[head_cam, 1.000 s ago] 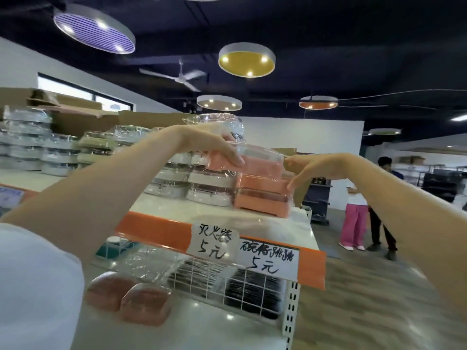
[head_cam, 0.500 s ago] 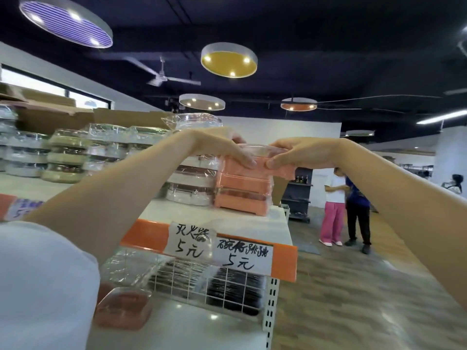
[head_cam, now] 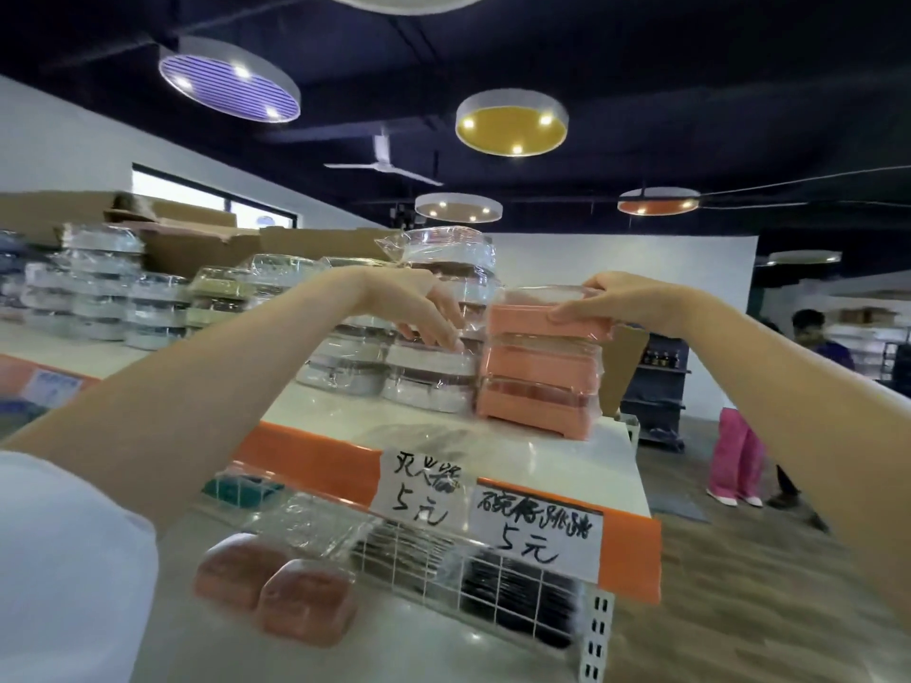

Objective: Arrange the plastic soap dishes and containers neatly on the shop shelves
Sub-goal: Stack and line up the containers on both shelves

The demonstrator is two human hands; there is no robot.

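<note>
The top pink dish (head_cam: pixel 544 321) sits on a stack of two more pink dishes (head_cam: pixel 540 386) at the right end of the upper shelf (head_cam: pixel 517 460), near its front edge. Its long axis runs left to right across the view, roughly in line with the dishes under it, though its right end seems to overhang them a little.

The right hand (head_cam: pixel 611 300) is the one on it: the grip pinches the dish's right end, thumb along the near face and fingers over the clear lid. The dish lies to the left of that hand, so any squaring push goes leftward, toward the grey stack (head_cam: pixel 434 377) just beside the pink one.

The left hand (head_cam: pixel 424 308) is just beside the dish's left end but seems apart from it; its fingers hang downward, fairly straight, with tips at the wrapped top of the grey stack, holding nothing. Whether they press that wrap or only hover is hard to tell.

Judging by this, the placing is nearly done and what remains is aligning the top dish over its stack, with the right hand best placed to do it.

Farther left on the same shelf stand more wrapped round containers (head_cam: pixel 98 298). Below, price labels (head_cam: pixel 537 527) hang on the orange shelf edge, and two brownish dishes (head_cam: pixel 276 589) lie on the lower shelf.
</note>
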